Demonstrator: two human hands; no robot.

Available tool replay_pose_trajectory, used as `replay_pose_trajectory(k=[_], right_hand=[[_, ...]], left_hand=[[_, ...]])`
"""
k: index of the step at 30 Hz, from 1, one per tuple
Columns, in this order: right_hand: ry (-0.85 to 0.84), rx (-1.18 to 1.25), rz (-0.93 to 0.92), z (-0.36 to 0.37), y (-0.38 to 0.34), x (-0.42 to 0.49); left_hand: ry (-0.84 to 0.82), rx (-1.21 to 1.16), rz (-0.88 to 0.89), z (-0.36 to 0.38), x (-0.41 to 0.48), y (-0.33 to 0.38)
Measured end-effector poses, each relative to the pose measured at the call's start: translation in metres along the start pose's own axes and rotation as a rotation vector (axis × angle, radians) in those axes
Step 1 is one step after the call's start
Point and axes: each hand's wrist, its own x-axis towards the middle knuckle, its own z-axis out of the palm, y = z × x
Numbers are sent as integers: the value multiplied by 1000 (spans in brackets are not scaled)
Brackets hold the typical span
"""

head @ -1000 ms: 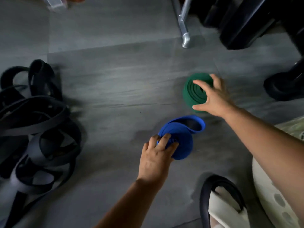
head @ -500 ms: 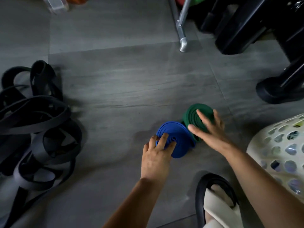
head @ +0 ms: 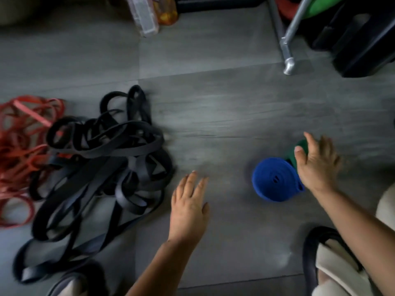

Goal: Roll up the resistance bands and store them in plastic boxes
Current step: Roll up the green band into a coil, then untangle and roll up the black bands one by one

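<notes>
A rolled blue band lies on the grey floor at the right. Behind it a rolled green band is mostly hidden by my right hand, which rests over it with fingers spread. My left hand hovers flat and empty above the floor, to the left of the blue roll and apart from it. A tangled heap of black bands lies further left, with loose red bands beyond it. A clear plastic box stands at the top.
A metal leg and black equipment stand at the top right. An orange item sits beside the plastic box. My sandalled feet show at the bottom right and bottom left.
My left hand let go of the blue roll and moved left. The right hand brought the green roll against the blue one. The view swung left, revealing the red bands.
</notes>
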Motion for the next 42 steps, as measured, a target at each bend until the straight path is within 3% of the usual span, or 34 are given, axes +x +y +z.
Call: replay_pose_trajectory(k=[3, 6, 9, 11, 14, 17, 23, 29, 32, 36, 42], right_hand=[[-78, 77, -207, 24, -60, -19], [-158, 177, -417, 58, -121, -59], [-317, 358, -488, 70, -175, -103], [-458, 458, -448, 69, -199, -129], [-576, 502, -435, 64, -213, -159], [-665, 513, -405, 53, -211, -176], [-497, 669, -296, -7, -209, -166], [-595, 776, -532, -107, -238, -191], [-543, 715, -676, -153, -256, -206], [-651, 791, -691, -215, -277, -232], [-596, 899, -848, -296, -286, -271]], left_hand=[[178, 74, -185, -33, -4, -49], [266, 75, -252, -58, 0, -84], [343, -30, -314, -76, 8, -101], [394, -163, -451, -87, 16, -108], [281, -320, -718, -105, 34, -117], [128, -439, -779, -122, 46, -106], [72, -465, -529, -168, 8, -55], [23, -518, -256, -272, -23, 7], [-31, -538, -173, -318, -42, 35], [40, -659, -173, -372, -64, 56], [145, -842, -57, -437, -103, 89]])
